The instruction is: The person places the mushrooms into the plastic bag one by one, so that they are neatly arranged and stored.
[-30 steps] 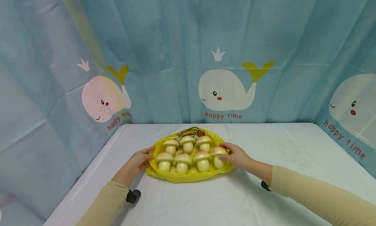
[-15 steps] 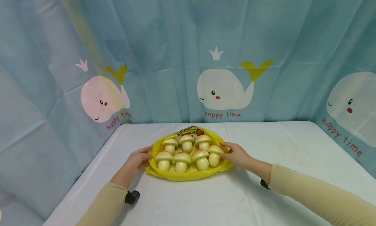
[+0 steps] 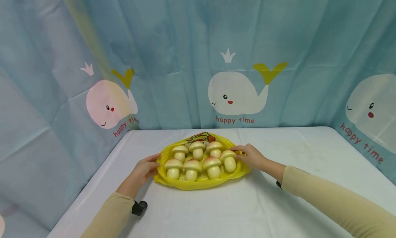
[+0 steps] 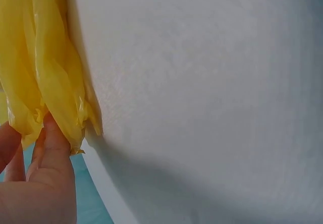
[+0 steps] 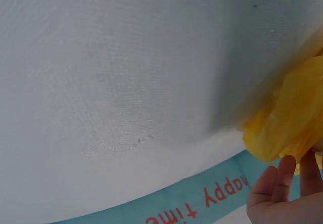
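Observation:
A yellow plastic bag point(image 3: 198, 185) lies spread on the white table, its mouth gaping toward me. Several pale mushrooms point(image 3: 192, 166) with pink-tinged caps sit inside in two rows. The rightmost mushroom point(image 3: 230, 163) in the front row leans a little. At the bag's left edge my left hand point(image 3: 146, 169) pinches the plastic rim; the left wrist view shows fingers point(image 4: 55, 151) tucked against the folds. My right hand point(image 3: 254, 158) holds the right rim between thumb and fingers, close beside the leaning mushroom. In the right wrist view its fingertips point(image 5: 286, 163) meet the plastic.
The white table point(image 3: 198, 214) ends at a blue curtain point(image 3: 173, 59) printed with whales and "happy time". A black strap device point(image 3: 140, 207) is on the left wrist. Dark printing point(image 3: 201, 137) shows at the back of the bag.
The rightmost mushroom shifted left, then slightly back to the right. My right hand moved off it and a little upward, and the bag's right edge spread outward. My left hand stayed in place.

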`<action>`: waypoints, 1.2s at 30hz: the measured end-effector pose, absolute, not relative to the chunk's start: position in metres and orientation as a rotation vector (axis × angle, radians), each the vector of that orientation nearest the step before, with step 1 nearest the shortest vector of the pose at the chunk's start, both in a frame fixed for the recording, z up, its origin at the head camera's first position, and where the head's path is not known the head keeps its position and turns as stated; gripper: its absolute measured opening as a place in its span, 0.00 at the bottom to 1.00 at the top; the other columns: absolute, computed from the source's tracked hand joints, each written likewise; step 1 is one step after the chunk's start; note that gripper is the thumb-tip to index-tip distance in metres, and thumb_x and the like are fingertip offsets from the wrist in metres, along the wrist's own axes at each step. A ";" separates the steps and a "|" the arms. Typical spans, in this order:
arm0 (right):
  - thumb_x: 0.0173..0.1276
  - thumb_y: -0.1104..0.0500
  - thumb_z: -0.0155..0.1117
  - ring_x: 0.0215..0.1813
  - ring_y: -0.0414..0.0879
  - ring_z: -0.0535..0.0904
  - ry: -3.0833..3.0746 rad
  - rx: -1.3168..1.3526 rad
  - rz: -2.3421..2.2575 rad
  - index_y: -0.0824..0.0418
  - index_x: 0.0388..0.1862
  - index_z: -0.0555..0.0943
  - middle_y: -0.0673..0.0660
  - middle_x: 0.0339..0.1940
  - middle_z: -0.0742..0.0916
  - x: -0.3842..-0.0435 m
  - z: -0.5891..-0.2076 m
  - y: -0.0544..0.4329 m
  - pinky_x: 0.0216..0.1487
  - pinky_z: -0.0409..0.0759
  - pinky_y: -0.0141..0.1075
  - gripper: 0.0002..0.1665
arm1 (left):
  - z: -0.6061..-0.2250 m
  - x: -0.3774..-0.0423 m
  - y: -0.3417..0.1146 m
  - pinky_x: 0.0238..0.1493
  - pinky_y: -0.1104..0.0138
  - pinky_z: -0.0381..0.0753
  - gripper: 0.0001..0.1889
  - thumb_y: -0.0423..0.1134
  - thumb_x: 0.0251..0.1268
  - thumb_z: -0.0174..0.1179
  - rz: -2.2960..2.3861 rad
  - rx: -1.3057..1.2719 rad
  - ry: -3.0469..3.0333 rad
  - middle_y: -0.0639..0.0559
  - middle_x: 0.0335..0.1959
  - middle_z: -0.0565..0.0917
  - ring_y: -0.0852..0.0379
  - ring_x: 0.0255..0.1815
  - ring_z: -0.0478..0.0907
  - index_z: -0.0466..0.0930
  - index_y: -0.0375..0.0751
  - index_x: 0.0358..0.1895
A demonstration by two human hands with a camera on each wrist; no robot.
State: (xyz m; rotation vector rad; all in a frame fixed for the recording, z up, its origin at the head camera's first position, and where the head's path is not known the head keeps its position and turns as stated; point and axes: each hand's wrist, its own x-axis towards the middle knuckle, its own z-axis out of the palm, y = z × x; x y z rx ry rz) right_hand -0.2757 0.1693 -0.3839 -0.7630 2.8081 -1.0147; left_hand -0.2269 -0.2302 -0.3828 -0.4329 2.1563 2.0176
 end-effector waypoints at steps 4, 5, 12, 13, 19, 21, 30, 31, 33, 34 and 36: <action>0.69 0.66 0.61 0.42 0.50 0.69 2.824 -0.762 -0.998 0.61 0.60 0.80 0.58 0.42 0.79 -0.277 -0.384 0.170 0.43 0.73 0.41 0.21 | -0.384 -0.228 -0.231 0.41 0.72 0.78 0.28 0.27 0.70 0.50 2.004 -0.437 2.160 0.35 0.74 0.59 0.59 0.43 0.75 0.61 0.34 0.73; 0.69 0.66 0.61 0.42 0.50 0.69 2.824 -0.756 -1.000 0.61 0.60 0.80 0.58 0.42 0.79 -0.277 -0.384 0.170 0.44 0.74 0.42 0.21 | -0.385 -0.228 -0.231 0.42 0.72 0.78 0.28 0.27 0.70 0.50 2.002 -0.443 2.163 0.35 0.73 0.59 0.59 0.43 0.75 0.61 0.34 0.73; 0.67 0.71 0.59 0.48 0.56 0.74 2.832 -0.766 -1.064 0.65 0.61 0.79 0.64 0.56 0.81 -0.270 -0.378 0.179 0.50 0.76 0.49 0.23 | -0.385 -0.225 -0.232 0.48 0.69 0.79 0.28 0.29 0.71 0.51 1.991 -0.423 2.168 0.35 0.73 0.60 0.54 0.51 0.74 0.61 0.34 0.73; 0.67 0.71 0.59 0.49 0.57 0.75 2.835 -0.760 -1.073 0.65 0.61 0.78 0.65 0.58 0.81 -0.269 -0.377 0.182 0.50 0.76 0.49 0.23 | -0.384 -0.224 -0.233 0.49 0.69 0.79 0.28 0.30 0.71 0.50 1.986 -0.415 2.175 0.34 0.73 0.61 0.54 0.51 0.74 0.60 0.33 0.73; 0.67 0.66 0.62 0.49 0.58 0.74 2.838 -0.789 -1.067 0.66 0.62 0.77 0.65 0.55 0.81 -0.263 -0.377 0.190 0.47 0.76 0.49 0.24 | -0.382 -0.218 -0.238 0.45 0.69 0.80 0.27 0.30 0.71 0.51 2.018 -0.375 2.184 0.33 0.70 0.65 0.61 0.41 0.78 0.60 0.29 0.72; 0.66 0.62 0.65 0.46 0.55 0.72 2.826 -0.833 -1.041 0.66 0.63 0.76 0.63 0.53 0.82 -0.263 -0.379 0.188 0.45 0.74 0.45 0.26 | -0.383 -0.218 -0.239 0.44 0.70 0.80 0.28 0.30 0.71 0.51 2.020 -0.349 2.178 0.33 0.71 0.64 0.62 0.39 0.79 0.58 0.29 0.72; 0.62 0.53 0.71 0.39 0.46 0.62 2.771 -1.053 -0.666 0.56 0.69 0.73 0.54 0.58 0.81 -0.281 -0.377 0.165 0.37 0.64 0.36 0.35 | -0.387 -0.215 -0.237 0.45 0.70 0.80 0.28 0.31 0.72 0.51 2.009 -0.369 2.175 0.33 0.73 0.60 0.62 0.41 0.79 0.58 0.31 0.73; 0.62 0.54 0.70 0.39 0.46 0.62 2.754 -1.055 -0.644 0.56 0.68 0.74 0.54 0.55 0.81 -0.283 -0.375 0.165 0.36 0.64 0.36 0.34 | -0.387 -0.215 -0.236 0.45 0.70 0.81 0.28 0.30 0.72 0.51 2.014 -0.380 2.175 0.33 0.72 0.61 0.61 0.41 0.79 0.59 0.31 0.73; 0.63 0.55 0.69 0.38 0.47 0.62 2.721 -1.047 -0.619 0.54 0.67 0.75 0.52 0.46 0.80 -0.288 -0.371 0.166 0.36 0.63 0.36 0.32 | -0.386 -0.215 -0.236 0.45 0.70 0.81 0.28 0.30 0.72 0.51 2.017 -0.395 2.177 0.33 0.72 0.62 0.62 0.40 0.79 0.60 0.31 0.73; 0.64 0.56 0.69 0.38 0.47 0.62 2.706 -1.046 -0.614 0.54 0.67 0.75 0.51 0.42 0.79 -0.290 -0.369 0.166 0.36 0.63 0.37 0.31 | -0.385 -0.216 -0.236 0.44 0.70 0.81 0.28 0.29 0.71 0.51 2.020 -0.398 2.174 0.34 0.72 0.62 0.62 0.40 0.79 0.60 0.31 0.73; 0.64 0.58 0.68 0.38 0.47 0.62 2.679 -1.081 -0.604 0.55 0.66 0.76 0.50 0.39 0.77 -0.293 -0.365 0.168 0.36 0.64 0.36 0.30 | -0.384 -0.216 -0.236 0.44 0.70 0.80 0.28 0.29 0.71 0.52 2.025 -0.405 2.171 0.34 0.72 0.62 0.62 0.40 0.79 0.60 0.31 0.73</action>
